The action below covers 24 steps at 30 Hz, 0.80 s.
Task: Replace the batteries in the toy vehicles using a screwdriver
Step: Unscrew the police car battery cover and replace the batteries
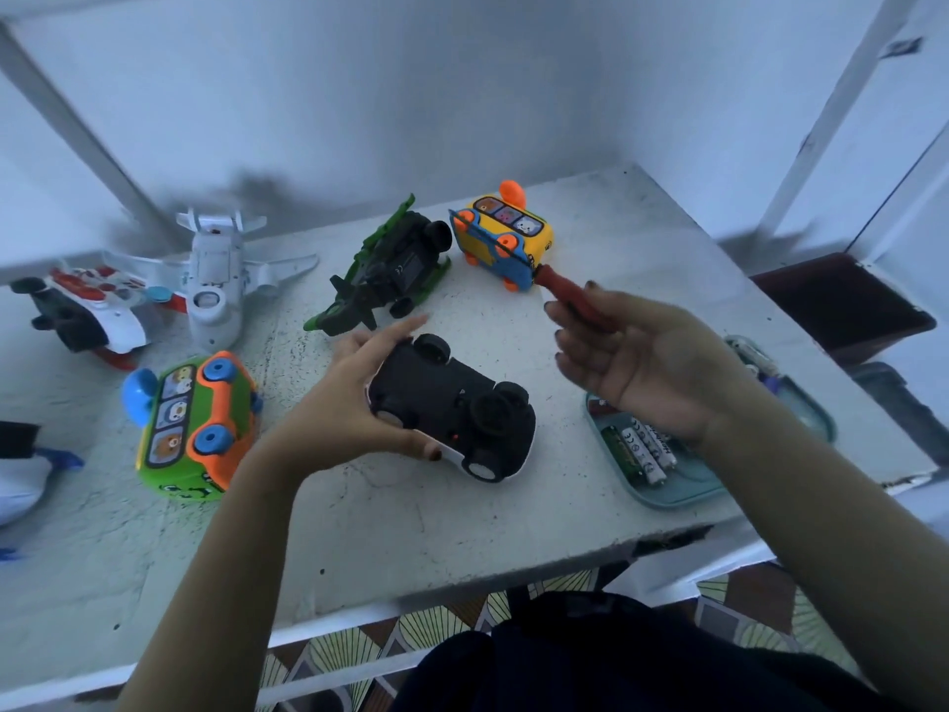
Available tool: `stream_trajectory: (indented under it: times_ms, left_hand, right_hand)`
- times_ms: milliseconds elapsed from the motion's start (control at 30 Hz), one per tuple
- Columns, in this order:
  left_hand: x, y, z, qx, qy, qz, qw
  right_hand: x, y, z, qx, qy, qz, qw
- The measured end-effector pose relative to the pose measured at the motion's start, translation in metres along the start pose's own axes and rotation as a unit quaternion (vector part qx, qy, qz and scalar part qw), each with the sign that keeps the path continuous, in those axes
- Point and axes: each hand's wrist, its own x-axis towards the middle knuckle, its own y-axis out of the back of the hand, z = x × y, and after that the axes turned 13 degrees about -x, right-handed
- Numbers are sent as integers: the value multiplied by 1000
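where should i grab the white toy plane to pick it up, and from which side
Grip the white toy plane across its fuselage just ahead of the wings, coming down from above. It seems to lie belly up with its nose toward the person, so that rounded section is exposed and narrow, while the wings block the sides further back.

A: Views?
B: One. Head-worn, wide-angle, facing forward and down over the table [462, 531].
A: Range?
B: Close. Left hand [349, 403] and right hand [662, 367] sit mid-frame; wall [462, 95] fills the top.
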Motion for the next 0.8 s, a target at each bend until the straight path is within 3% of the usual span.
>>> stream_trajectory:
  times_ms: [133,267,400,500,567,667,733,800]
  left_hand:
    - [1,12,-3,-35,-2,19,999]
    - [-10,7,-10,-35,14,119,992]
    - [-21,-17,-13,-98,50,226,968]
    - [-31,-52,-6,-161,24,332,929]
    - [-38,-75,-4,-189,-14,332,924]
    - [-42,-97,-13,-34,-21,309,950]
    - [-39,-108,-17,45,-19,335,941]
    - [-36,-115,-14,48,2,383,923]
  right_hand:
    - [6,-5,18,-63,-12,6,998]
    - [9,-13,36,-171,18,78,982]
    - [6,-25,48,-166,-4,55,984]
    - [6,-31,48,-166,-15,59,984]
    - [6,-33,46,-155,-26,61,986]
    - [7,-35,46,-145,-39,54,987]
    - [6,-35,46,-156,-39,45,986]
    - [3,-32,46,-200,-18,45,979]
